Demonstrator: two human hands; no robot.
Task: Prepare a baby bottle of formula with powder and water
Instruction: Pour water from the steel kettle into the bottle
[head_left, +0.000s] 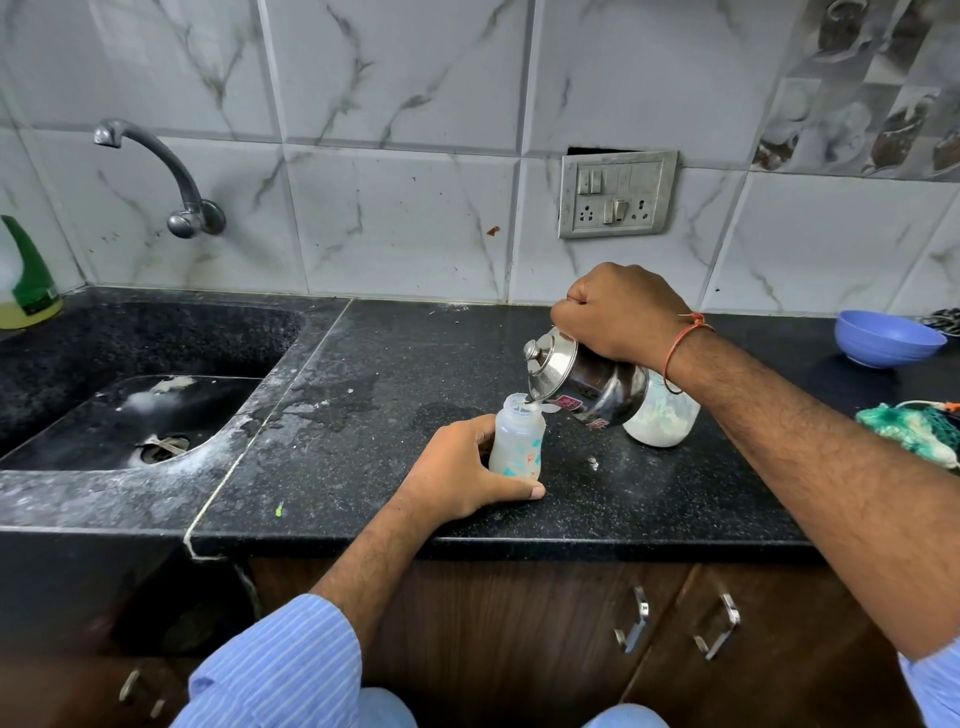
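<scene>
Water going in, bottle not yet capped
Right hand (618, 317) grips tilted kettle (587, 384) over bottle (517, 436), held by left hand (462, 473); powder apparently in; nipple and shaking remain

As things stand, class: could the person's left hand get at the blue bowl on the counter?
Probably not. The left hand grips the baby bottle, and the right arm, tilting the steel jug, crosses the way to the blue bowl at the far right.

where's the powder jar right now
In the head view the powder jar stands on the black counter, right of centre, just behind the tilted steel kettle and under the right hand's wrist.
</scene>
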